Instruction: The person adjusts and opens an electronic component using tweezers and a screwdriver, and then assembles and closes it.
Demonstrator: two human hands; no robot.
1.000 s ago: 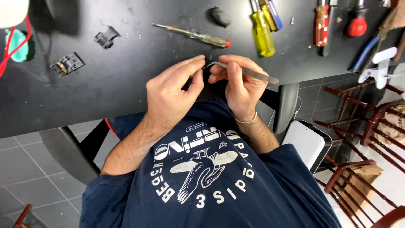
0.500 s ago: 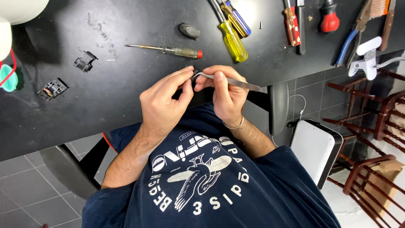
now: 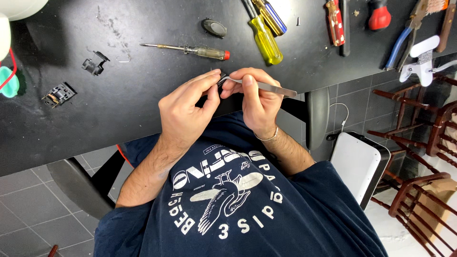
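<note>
My left hand (image 3: 188, 112) pinches a small black part (image 3: 222, 78) between thumb and forefinger, just above the near edge of the black table (image 3: 119, 123). My right hand (image 3: 257, 102), with a thin bracelet at the wrist, grips metal tweezers (image 3: 276, 89). The tweezers' tip touches the small black part, and the handle points right. Both hands meet in front of my chest, fingertips almost touching.
On the table lie a clear-handled screwdriver (image 3: 190, 49), a yellow screwdriver (image 3: 265, 40), a black oval piece (image 3: 214, 27), a black clip (image 3: 95, 63), a small electronic component (image 3: 58, 94) and blue-handled pliers (image 3: 400, 45). A white box (image 3: 357, 164) and wooden chairs (image 3: 419, 143) stand to the right.
The view has shifted, so the table's things sit further left in frame. Both hands stay together on the small part and the tweezers, with only slight finger movement.
</note>
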